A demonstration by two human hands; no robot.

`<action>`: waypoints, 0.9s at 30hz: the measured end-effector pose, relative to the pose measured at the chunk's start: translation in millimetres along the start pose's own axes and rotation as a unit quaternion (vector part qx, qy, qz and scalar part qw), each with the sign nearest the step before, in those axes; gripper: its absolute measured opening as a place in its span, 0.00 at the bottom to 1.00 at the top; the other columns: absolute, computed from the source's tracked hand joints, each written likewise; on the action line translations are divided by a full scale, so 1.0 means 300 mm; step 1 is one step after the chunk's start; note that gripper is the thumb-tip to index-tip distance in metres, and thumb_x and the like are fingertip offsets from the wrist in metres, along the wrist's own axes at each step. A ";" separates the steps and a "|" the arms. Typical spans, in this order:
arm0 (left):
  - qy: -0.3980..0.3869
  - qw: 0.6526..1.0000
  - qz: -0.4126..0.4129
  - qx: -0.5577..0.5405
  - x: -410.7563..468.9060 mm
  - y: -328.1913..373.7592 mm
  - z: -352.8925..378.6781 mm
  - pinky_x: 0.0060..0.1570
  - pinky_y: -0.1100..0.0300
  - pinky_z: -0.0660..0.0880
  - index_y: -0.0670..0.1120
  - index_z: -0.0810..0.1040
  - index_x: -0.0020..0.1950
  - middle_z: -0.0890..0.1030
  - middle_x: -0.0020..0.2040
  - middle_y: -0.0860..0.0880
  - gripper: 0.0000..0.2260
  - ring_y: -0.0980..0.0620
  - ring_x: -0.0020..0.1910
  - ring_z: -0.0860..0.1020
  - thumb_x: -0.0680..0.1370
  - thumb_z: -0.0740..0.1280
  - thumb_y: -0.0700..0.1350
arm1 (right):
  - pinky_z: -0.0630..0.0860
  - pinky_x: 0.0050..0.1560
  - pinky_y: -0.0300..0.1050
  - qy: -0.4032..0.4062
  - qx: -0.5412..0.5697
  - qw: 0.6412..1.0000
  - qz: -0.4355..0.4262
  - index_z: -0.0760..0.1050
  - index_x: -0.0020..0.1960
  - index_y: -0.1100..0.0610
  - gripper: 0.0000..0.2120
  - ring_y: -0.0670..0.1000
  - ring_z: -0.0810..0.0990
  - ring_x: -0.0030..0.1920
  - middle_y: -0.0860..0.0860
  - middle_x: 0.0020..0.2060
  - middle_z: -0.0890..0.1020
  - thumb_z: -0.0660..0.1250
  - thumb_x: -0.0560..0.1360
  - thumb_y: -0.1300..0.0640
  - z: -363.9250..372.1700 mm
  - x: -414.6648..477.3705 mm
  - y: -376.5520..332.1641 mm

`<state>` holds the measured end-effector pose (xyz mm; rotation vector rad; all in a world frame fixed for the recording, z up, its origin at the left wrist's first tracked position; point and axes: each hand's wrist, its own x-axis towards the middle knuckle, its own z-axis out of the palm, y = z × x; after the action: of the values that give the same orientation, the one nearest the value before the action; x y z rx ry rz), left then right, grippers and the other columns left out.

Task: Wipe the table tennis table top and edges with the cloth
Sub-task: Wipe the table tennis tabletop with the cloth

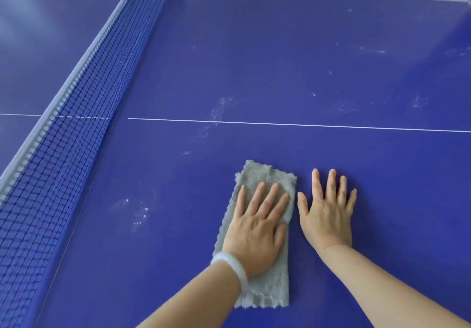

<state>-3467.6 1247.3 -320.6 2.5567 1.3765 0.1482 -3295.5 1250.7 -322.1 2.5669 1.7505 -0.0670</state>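
The left hand presses flat on the grey cloth. The right hand lies flat on the worktop. Much white dust is left.

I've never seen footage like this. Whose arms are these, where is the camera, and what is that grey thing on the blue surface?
There is no machine here. These are a person's two bare arms, filmed by one camera worn on their head, looking forward and down. The blue surface is a table tennis table, with its net along the left. The grey thing is a cloth lying flat on it. The left hand, with a white bracelet at the wrist, presses on the cloth with straight fingers; nothing is gripped. The right hand rests flat on the bare table beside it. Pale dusty smudges show farther out.
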 end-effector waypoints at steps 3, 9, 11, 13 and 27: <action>-0.015 0.999 0.022 0.032 0.124 -0.076 -0.028 0.77 0.42 0.39 0.57 0.49 0.81 0.48 0.81 0.56 0.26 0.52 0.80 0.41 0.83 0.46 0.57 | 0.50 0.77 0.66 0.005 0.004 1.000 -0.001 0.55 0.81 0.53 0.32 0.64 0.54 0.79 0.60 0.79 0.56 0.51 0.80 0.40 0.007 0.000 0.010; 0.020 0.992 -0.117 0.039 0.125 -0.282 -0.056 0.77 0.44 0.39 0.58 0.47 0.81 0.45 0.81 0.57 0.27 0.53 0.80 0.40 0.82 0.44 0.59 | 0.52 0.76 0.68 -0.008 0.009 1.000 0.001 0.56 0.80 0.55 0.30 0.65 0.55 0.78 0.62 0.79 0.58 0.45 0.82 0.41 -0.013 -0.017 0.015; 0.021 0.993 -0.115 0.030 0.128 -0.269 -0.054 0.77 0.44 0.38 0.57 0.47 0.81 0.45 0.81 0.56 0.27 0.53 0.80 0.40 0.82 0.44 0.59 | 0.57 0.73 0.71 0.021 0.020 0.999 -0.028 0.62 0.78 0.60 0.29 0.68 0.60 0.76 0.64 0.76 0.62 0.58 0.81 0.48 -0.029 -0.014 0.003; 0.021 0.993 -0.112 0.022 0.132 -0.266 -0.055 0.77 0.44 0.37 0.57 0.47 0.81 0.45 0.81 0.57 0.27 0.53 0.80 0.39 0.82 0.44 0.59 | 0.57 0.74 0.69 0.058 0.034 0.992 -0.104 0.63 0.77 0.64 0.30 0.64 0.61 0.77 0.62 0.76 0.63 0.66 0.78 0.57 -0.036 0.017 -0.053; -0.004 0.997 -0.021 0.075 0.350 -0.412 -0.117 0.75 0.38 0.37 0.58 0.49 0.81 0.49 0.81 0.55 0.26 0.48 0.80 0.41 0.83 0.47 0.59 | 0.43 0.80 0.53 0.029 0.172 0.983 -0.048 0.61 0.79 0.55 0.24 0.49 0.52 0.80 0.52 0.80 0.58 0.52 0.84 0.51 -0.014 0.137 -0.387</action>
<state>-3516.7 1405.7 -319.9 2.6412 1.4899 0.0278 -3388.4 1331.5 -320.6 2.7311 2.0457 -0.3282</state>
